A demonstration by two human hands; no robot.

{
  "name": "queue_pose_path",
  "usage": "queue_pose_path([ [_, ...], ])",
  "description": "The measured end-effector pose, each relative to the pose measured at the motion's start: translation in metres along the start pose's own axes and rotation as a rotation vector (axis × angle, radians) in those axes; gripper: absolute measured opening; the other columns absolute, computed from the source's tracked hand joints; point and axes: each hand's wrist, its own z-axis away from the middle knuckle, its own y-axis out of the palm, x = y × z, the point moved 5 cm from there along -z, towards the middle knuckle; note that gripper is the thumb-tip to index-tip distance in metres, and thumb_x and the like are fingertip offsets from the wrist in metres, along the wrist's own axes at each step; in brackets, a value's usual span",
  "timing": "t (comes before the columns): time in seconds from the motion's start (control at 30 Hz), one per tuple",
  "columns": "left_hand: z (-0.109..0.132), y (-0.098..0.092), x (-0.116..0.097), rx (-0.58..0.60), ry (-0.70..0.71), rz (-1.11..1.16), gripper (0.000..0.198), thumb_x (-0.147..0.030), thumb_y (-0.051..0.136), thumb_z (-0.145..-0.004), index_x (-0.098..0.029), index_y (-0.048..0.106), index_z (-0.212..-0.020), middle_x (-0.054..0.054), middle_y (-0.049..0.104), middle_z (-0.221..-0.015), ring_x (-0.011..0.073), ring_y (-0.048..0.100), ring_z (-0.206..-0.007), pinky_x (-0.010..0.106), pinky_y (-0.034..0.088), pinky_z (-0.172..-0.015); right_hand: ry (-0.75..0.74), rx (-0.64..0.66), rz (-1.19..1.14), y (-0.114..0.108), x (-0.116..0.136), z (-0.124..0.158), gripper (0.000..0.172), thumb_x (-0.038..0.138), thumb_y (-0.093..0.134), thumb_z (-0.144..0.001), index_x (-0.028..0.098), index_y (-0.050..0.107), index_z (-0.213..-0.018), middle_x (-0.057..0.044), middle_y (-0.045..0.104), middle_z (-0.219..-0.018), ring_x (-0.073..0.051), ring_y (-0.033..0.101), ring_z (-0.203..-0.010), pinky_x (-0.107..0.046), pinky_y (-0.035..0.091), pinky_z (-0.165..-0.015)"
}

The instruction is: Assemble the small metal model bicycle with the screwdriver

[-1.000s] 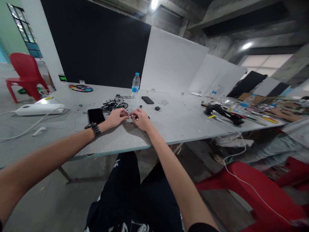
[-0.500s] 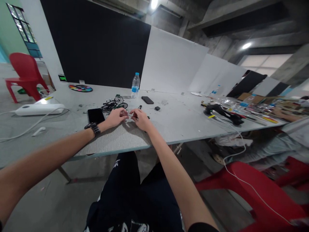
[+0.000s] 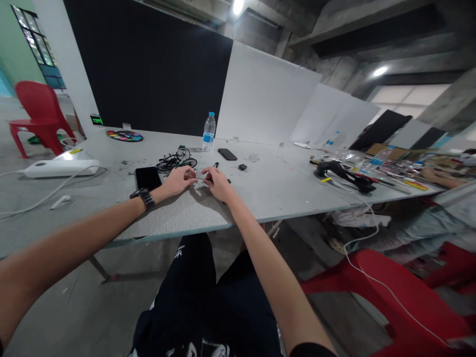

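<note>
Both your hands rest on the table (image 3: pixel 260 198), fingertips pinched on a thin metal rod (image 3: pixel 201 178) lying crosswise between them. Your left hand (image 3: pixel 179 181) grips one end, your right hand (image 3: pixel 218 183) the other, equally near. The small bicycle model (image 3: pixel 177 159) sits just beyond.

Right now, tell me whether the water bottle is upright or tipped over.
Upright. The water bottle stands on its base on the table, blue cap on top, beyond both hands.
</note>
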Motion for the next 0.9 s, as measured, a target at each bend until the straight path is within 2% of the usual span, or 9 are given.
queue_pose_path([
  [0.13, 0.0, 0.002, 0.001, 0.025, -0.011, 0.011, 0.023, -0.035, 0.078, -0.087, -0.022, 0.059, -0.089, 0.007, 0.078, -0.082, 0.0239, 0.074, -0.069, 0.036, 0.058, -0.068, 0.085, 0.03, -0.053, 0.001, -0.005, 0.001, 0.023, 0.027, 0.039, -0.109, 0.02, 0.053, -0.126, -0.005, 0.07, -0.088, -0.023, 0.066, -0.086, -0.035, 0.049, -0.08],
  [0.2, 0.0, 0.002, 0.001, 0.031, -0.001, 0.011, 0.023, -0.035, 0.077, -0.087, -0.021, 0.059, -0.089, 0.007, 0.078, -0.083, 0.0239, 0.075, -0.07, 0.036, 0.058, -0.069, 0.064, 0.018, -0.055, -0.001, -0.003, 0.001, 0.022, 0.031, 0.04, -0.11, 0.021, 0.055, -0.122, -0.007, 0.07, -0.092, -0.023, 0.066, -0.089, -0.035, 0.05, -0.081],
  [0.33, -0.001, 0.001, 0.003, 0.013, 0.024, 0.026, 0.021, -0.034, 0.076, -0.087, -0.021, 0.06, -0.09, 0.007, 0.079, -0.085, 0.0234, 0.075, -0.072, 0.036, 0.059, -0.071, -0.035, -0.034, -0.03, -0.003, 0.001, 0.0, 0.016, 0.029, 0.056, -0.101, 0.02, 0.057, -0.115, -0.014, 0.067, -0.115, -0.024, 0.064, -0.101, -0.037, 0.051, -0.087],
  [0.43, -0.002, 0.003, 0.008, 0.025, 0.018, 0.042, 0.024, -0.037, 0.078, -0.087, -0.021, 0.06, -0.09, 0.007, 0.078, -0.083, 0.0231, 0.074, -0.07, 0.036, 0.059, -0.069, 0.036, -0.005, -0.076, 0.0, -0.004, -0.001, 0.015, 0.028, 0.051, -0.103, 0.021, 0.055, -0.116, -0.008, 0.069, -0.098, -0.022, 0.064, -0.089, -0.035, 0.049, -0.08],
  [0.53, -0.003, 0.006, 0.013, 0.046, 0.0, 0.077, 0.025, -0.037, 0.078, -0.086, -0.021, 0.06, -0.091, 0.007, 0.078, -0.083, 0.0233, 0.074, -0.067, 0.036, 0.059, -0.067, 0.111, 0.03, -0.139, 0.002, -0.008, 0.0, 0.019, 0.035, 0.04, -0.109, 0.023, 0.052, -0.117, 0.0, 0.064, -0.077, -0.02, 0.06, -0.073, -0.032, 0.045, -0.073],
  [0.63, -0.004, 0.006, 0.013, 0.04, 0.023, 0.056, 0.023, -0.035, 0.077, -0.085, -0.021, 0.061, -0.09, 0.007, 0.079, -0.083, 0.0236, 0.075, -0.07, 0.036, 0.058, -0.068, 0.053, -0.008, -0.131, -0.001, -0.002, 0.0, 0.017, 0.036, 0.049, -0.105, 0.022, 0.054, -0.112, -0.001, 0.062, -0.08, -0.02, 0.06, -0.076, -0.033, 0.045, -0.075],
  [0.73, -0.005, 0.006, 0.013, 0.027, 0.048, 0.025, 0.022, -0.035, 0.078, -0.084, -0.021, 0.061, -0.088, 0.007, 0.078, -0.081, 0.0236, 0.075, -0.072, 0.035, 0.058, -0.069, -0.018, -0.046, -0.113, -0.004, 0.002, -0.001, 0.015, 0.027, 0.057, -0.095, 0.021, 0.056, -0.108, -0.003, 0.06, -0.089, -0.021, 0.058, -0.084, -0.033, 0.046, -0.079],
  [0.9, -0.003, 0.004, 0.012, 0.029, 0.021, 0.064, 0.022, -0.035, 0.077, -0.086, -0.021, 0.06, -0.089, 0.006, 0.077, -0.079, 0.0217, 0.073, -0.066, 0.034, 0.057, -0.065, 0.032, -0.014, -0.168, 0.001, -0.006, -0.002, 0.014, 0.026, 0.052, -0.097, 0.021, 0.056, -0.11, -0.001, 0.059, -0.086, -0.02, 0.057, -0.081, -0.032, 0.045, -0.077],
])
